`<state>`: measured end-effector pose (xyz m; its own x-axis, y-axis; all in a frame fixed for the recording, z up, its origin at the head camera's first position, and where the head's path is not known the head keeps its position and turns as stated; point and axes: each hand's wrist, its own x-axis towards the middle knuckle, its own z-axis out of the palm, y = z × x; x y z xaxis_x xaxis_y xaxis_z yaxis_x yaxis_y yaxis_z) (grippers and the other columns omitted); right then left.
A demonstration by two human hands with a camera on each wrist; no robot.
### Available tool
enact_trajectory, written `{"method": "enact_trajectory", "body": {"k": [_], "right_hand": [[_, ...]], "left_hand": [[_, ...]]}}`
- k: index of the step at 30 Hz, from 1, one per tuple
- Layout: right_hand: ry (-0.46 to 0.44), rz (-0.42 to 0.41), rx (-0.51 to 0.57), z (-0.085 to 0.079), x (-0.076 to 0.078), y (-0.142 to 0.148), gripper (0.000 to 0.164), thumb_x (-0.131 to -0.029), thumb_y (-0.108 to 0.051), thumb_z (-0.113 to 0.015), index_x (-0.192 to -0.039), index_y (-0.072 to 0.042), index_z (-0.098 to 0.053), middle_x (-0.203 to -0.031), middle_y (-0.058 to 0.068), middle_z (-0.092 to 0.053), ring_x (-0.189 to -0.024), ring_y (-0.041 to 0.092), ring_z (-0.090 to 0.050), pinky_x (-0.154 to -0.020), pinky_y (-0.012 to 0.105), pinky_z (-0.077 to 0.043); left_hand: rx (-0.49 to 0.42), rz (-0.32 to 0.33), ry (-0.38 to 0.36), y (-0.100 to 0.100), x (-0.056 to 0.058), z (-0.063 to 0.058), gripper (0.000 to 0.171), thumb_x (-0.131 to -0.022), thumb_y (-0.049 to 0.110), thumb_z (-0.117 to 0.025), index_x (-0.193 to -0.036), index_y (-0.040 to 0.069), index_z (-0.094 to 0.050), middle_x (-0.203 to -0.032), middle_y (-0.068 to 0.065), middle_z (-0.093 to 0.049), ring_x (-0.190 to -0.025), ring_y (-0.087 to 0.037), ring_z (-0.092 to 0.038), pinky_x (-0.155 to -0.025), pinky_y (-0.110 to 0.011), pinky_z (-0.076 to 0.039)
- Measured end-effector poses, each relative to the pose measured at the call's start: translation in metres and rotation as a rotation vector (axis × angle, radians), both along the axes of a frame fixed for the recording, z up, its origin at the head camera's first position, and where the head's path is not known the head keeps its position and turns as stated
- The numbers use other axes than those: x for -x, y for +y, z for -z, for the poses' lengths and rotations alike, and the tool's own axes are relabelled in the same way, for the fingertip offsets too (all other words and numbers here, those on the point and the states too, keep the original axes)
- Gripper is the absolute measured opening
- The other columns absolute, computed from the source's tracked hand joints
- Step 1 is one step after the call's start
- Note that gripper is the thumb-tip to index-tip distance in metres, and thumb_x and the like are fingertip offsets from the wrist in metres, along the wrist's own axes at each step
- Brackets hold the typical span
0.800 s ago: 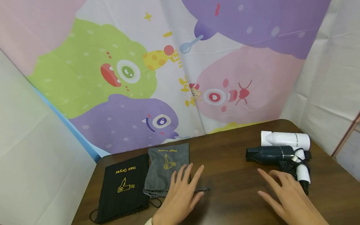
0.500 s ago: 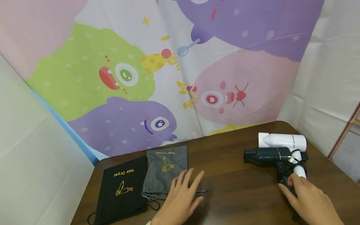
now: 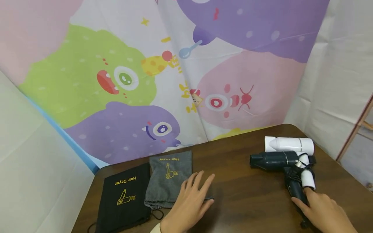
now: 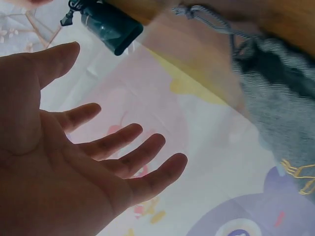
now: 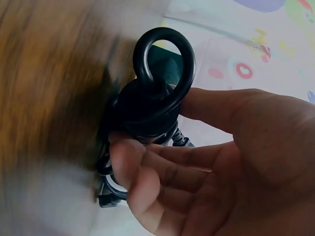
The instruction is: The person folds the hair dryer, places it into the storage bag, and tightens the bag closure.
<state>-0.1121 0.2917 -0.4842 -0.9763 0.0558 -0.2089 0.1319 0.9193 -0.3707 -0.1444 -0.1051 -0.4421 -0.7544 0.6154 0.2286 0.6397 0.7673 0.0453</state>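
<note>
On the right of the table, my right hand point(image 3: 326, 208) grips the handle of a dark hair dryer point(image 3: 274, 160). The right wrist view shows my thumb and fingers around the black handle end point(image 5: 142, 105), where the cord makes a loop. Behind the dark dryer lies a white hair dryer point(image 3: 291, 145) with its handle pointing toward me. My left hand point(image 3: 186, 207), fingers spread and holding nothing, is over the lower right corner of a grey drawstring pouch point(image 3: 167, 186). That pouch point(image 4: 280, 93) also shows at the right of the left wrist view.
A black drawstring pouch point(image 3: 125, 204) printed "Hair Dryer" lies left of the grey one. The brown wooden table point(image 3: 233, 200) ends at a cartoon-printed cloth point(image 3: 186, 129) behind, with white cloth sides left and right.
My right hand has moved right and closed around the dark dryer's handle, which now sits angled away from the white one. My left hand has hardly moved.
</note>
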Motion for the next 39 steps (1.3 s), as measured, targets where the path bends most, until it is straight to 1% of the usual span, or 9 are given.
{"method": "enact_trajectory", "body": {"k": [7, 12, 16, 22, 25, 28, 31, 36, 39], "right_hand": [[-0.010, -0.031, 0.025, 0.007, 0.005, 0.004, 0.052, -0.096, -0.040, -0.064, -0.097, 0.011, -0.059, -0.068, 0.003, -0.055, -0.059, 0.019, -0.053, -0.055, 0.039, -0.042], [0.025, -0.048, 0.027, 0.004, 0.008, 0.006, 0.055, -0.093, -0.041, -0.068, -0.103, 0.013, -0.060, -0.073, 0.003, -0.061, -0.064, 0.020, -0.059, -0.056, 0.041, -0.044], [0.033, -0.060, 0.026, 0.000, 0.008, 0.005, 0.058, -0.093, -0.040, -0.069, -0.106, 0.015, -0.060, -0.079, 0.007, -0.066, -0.070, 0.025, -0.064, -0.058, 0.044, -0.048], [0.033, -0.061, 0.043, -0.003, 0.005, 0.003, 0.057, -0.093, -0.039, -0.070, -0.107, 0.015, -0.060, -0.082, 0.009, -0.067, -0.071, 0.025, -0.065, -0.058, 0.043, -0.048], [0.046, -0.054, 0.062, -0.002, 0.003, 0.004, 0.054, -0.093, -0.039, -0.070, -0.107, 0.013, -0.061, -0.078, 0.006, -0.064, -0.068, 0.022, -0.061, -0.057, 0.042, -0.047], [0.050, -0.045, 0.078, -0.002, 0.002, 0.005, 0.053, -0.093, -0.040, -0.069, -0.107, 0.010, -0.062, -0.072, 0.001, -0.056, -0.064, 0.018, -0.054, -0.056, 0.039, -0.043], [0.047, -0.030, 0.090, -0.002, 0.000, 0.006, 0.052, -0.094, -0.041, -0.068, -0.108, 0.008, -0.061, -0.067, -0.001, -0.049, -0.060, 0.017, -0.048, -0.054, 0.036, -0.039], [0.040, -0.024, 0.104, -0.004, 0.002, 0.005, 0.053, -0.094, -0.042, -0.066, -0.110, 0.008, -0.061, -0.066, -0.001, -0.048, -0.058, 0.015, -0.047, -0.054, 0.034, -0.037], [0.045, -0.026, 0.104, 0.003, 0.002, 0.005, 0.056, -0.092, -0.042, -0.069, -0.112, 0.010, -0.062, -0.066, -0.002, -0.050, -0.059, 0.015, -0.048, -0.055, 0.034, -0.039]], "left_hand": [[0.028, 0.049, -0.008, 0.014, 0.005, 0.000, 0.072, -0.098, 0.046, -0.061, -0.158, 0.025, -0.027, -0.152, -0.016, -0.036, -0.132, -0.036, -0.045, -0.090, -0.055, -0.049], [0.038, 0.058, 0.007, 0.024, 0.014, -0.003, 0.070, -0.098, 0.048, -0.059, -0.157, 0.026, -0.030, -0.151, -0.014, -0.038, -0.130, -0.033, -0.047, -0.090, -0.053, -0.051], [0.030, 0.072, 0.026, 0.033, 0.022, -0.006, 0.065, -0.099, 0.049, -0.057, -0.154, 0.025, -0.034, -0.150, -0.012, -0.041, -0.129, -0.031, -0.049, -0.092, -0.050, -0.050], [0.015, 0.120, 0.077, 0.048, 0.028, -0.008, 0.059, -0.099, 0.048, -0.056, -0.150, 0.020, -0.041, -0.145, -0.013, -0.046, -0.123, -0.031, -0.054, -0.089, -0.047, -0.053], [0.009, 0.143, 0.075, 0.056, 0.033, -0.008, 0.058, -0.100, 0.047, -0.055, -0.149, 0.019, -0.042, -0.144, -0.013, -0.048, -0.121, -0.030, -0.056, -0.088, -0.045, -0.054], [-0.003, 0.166, 0.054, 0.062, 0.039, -0.008, 0.058, -0.101, 0.046, -0.054, -0.149, 0.017, -0.042, -0.143, -0.014, -0.049, -0.121, -0.030, -0.057, -0.087, -0.043, -0.055], [-0.015, 0.186, 0.045, 0.069, 0.045, -0.009, 0.057, -0.102, 0.045, -0.053, -0.149, 0.015, -0.043, -0.142, -0.015, -0.050, -0.121, -0.029, -0.057, -0.086, -0.040, -0.056], [-0.034, 0.202, 0.032, 0.078, 0.056, -0.008, 0.056, -0.102, 0.043, -0.054, -0.148, 0.013, -0.043, -0.141, -0.015, -0.050, -0.121, -0.028, -0.057, -0.090, -0.037, -0.054], [-0.034, 0.197, 0.016, 0.082, 0.057, -0.002, 0.056, -0.101, 0.041, -0.057, -0.147, 0.013, -0.043, -0.141, -0.015, -0.050, -0.122, -0.029, -0.057, -0.092, -0.037, -0.054]]}}
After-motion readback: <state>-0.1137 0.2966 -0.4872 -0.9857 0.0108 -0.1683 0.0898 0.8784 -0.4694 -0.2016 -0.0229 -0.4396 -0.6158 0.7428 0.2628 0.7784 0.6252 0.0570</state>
